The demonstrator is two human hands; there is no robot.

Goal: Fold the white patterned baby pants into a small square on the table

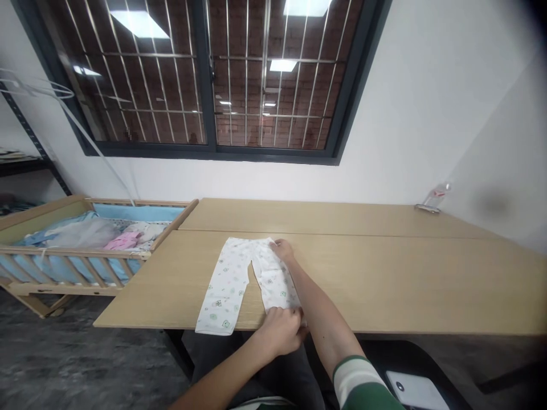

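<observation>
A pair of small white baby pants [224, 285] with a green and grey print lies flat on the wooden table, waistband toward the wall and leg ends at the near edge. My left hand [284, 330] is closed on the hem of the right-side leg, just over the table's front edge. Farther up, my right hand [282, 249] grips the right corner of the waistband, its fingertips partly hidden by the cloth. The right forearm passes over the outer side of that leg.
The light wooden table [405, 273] stretches to the right. A clear bottle [438, 193] lies near its far right corner. At left stands a wooden crib [77, 253] with blue lining and pink cloth [123, 241]. A phone [416, 390] rests on a black chair [399, 356].
</observation>
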